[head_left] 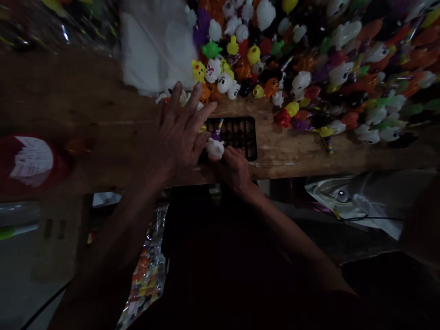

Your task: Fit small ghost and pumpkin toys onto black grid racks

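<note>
A small white toy figure with a purple part and a striped stick is over a black grid tray near the table's front edge. My right hand has its fingers curled against the figure's lower right side and holds it. On the other side, my left hand is open with its fingers spread, reaching over the tray's left part. Its thumb tip is beside the white figure; whether it touches is hard to tell. Behind its fingers, a few toy figures are partly hidden.
Many small coloured toy figures lie heaped along the back and right of the wooden table. White bags lie at the back, and a red container with a white label stands left. Below hangs a clear bag of coloured pieces.
</note>
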The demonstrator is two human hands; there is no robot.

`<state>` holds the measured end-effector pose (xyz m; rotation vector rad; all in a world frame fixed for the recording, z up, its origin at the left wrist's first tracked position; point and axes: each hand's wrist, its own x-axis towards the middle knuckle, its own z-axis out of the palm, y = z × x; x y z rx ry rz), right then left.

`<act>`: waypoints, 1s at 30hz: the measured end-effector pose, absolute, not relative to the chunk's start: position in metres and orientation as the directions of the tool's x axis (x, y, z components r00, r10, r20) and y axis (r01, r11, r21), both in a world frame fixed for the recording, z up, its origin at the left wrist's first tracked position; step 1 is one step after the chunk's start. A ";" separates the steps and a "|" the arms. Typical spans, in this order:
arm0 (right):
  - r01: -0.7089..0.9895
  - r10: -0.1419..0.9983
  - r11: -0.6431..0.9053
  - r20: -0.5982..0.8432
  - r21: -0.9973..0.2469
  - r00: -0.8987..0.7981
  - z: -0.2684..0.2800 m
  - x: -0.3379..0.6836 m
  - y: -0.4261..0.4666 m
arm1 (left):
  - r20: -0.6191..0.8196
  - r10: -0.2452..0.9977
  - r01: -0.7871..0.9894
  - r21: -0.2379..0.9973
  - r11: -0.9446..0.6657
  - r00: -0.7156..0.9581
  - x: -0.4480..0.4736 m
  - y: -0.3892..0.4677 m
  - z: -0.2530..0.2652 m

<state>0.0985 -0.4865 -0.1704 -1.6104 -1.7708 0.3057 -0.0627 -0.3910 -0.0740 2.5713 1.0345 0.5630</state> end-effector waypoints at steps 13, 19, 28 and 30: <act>0.659 0.931 0.362 0.287 -0.659 -0.225 -0.152 0.125 -0.471 | 0.274 0.696 0.559 0.436 -0.705 0.664 -0.064 -0.394 -0.078; 0.693 0.923 0.337 0.369 -0.638 -0.109 -0.160 0.116 -0.479 | 0.393 0.668 0.573 0.343 -0.744 0.632 -0.068 -0.396 -0.082; 0.697 0.972 0.221 0.211 -0.682 -0.103 -0.153 0.084 -0.485 | 0.358 0.710 0.652 0.286 -0.702 0.607 -0.074 -0.405 -0.051; 0.715 0.970 0.235 0.211 -0.658 -0.124 -0.141 0.097 -0.481 | 0.355 0.701 0.630 0.310 -0.712 0.618 -0.078 -0.405 -0.060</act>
